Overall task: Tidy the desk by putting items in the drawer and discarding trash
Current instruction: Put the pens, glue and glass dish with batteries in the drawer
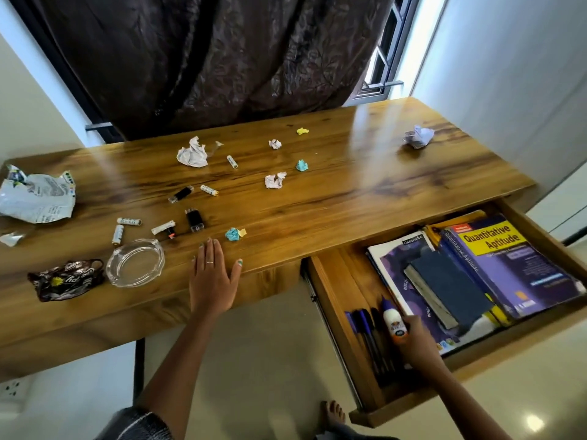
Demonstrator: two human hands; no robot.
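My right hand (pixel 421 342) reaches into the open drawer (pixel 336 300) and holds a small white glue bottle (pixel 394 323) with a blue cap, next to several pens (pixel 365 331). My left hand (pixel 212 277) lies flat with straight fingers on the front edge of the wooden desk (pixel 317 192). Scattered on the desk are crumpled paper balls (pixel 193 154), a blue and yellow paper scrap (pixel 234 234), several small batteries (pixel 128 221), two black USB sticks (pixel 194 220) and a glass ashtray (pixel 136 262).
Books (pixel 495 265) fill the right of the drawer. A white wrapper (pixel 35 198) and a dark snack wrapper (pixel 65 279) lie at the desk's left. Another paper ball (pixel 418 136) sits far right. A dark curtain (pixel 206 58) hangs behind the desk.
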